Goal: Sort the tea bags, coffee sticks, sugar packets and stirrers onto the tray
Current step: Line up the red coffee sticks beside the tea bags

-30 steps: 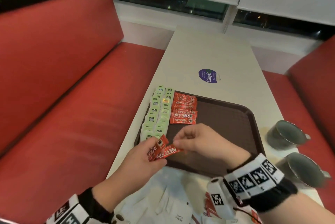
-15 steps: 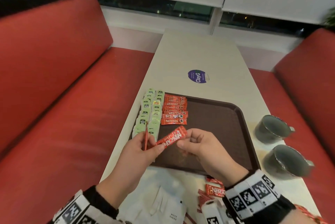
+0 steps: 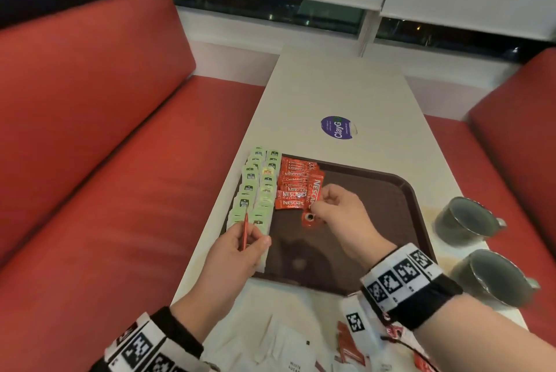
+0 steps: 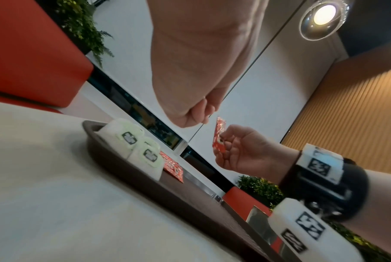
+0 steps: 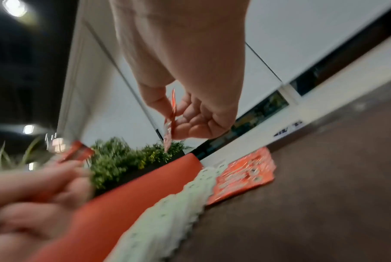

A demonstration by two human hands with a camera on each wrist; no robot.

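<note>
- The right hand [image 3: 340,212] pinches a red Nescafé coffee stick [image 3: 313,197] near its lower end, holding it lengthwise just over the row of coffee sticks [image 3: 293,183] on the brown tray [image 3: 400,209].
- The left hand [image 3: 237,254] pinches a second coffee stick [image 3: 245,231] edge-on, at the tray's near left, beside the green tea bags [image 3: 258,188].
- The stick looks light, thin and floppy, its foil probably slick; a fingertip pinch at one end should do, though it may droop.
- Half a second earlier both hands met on one stick over the tray's near edge; now they are apart, and the right has carried its stick to the row.
- White sugar packets [image 3: 288,353] and more sticks wait on the table [image 3: 346,85].
</note>
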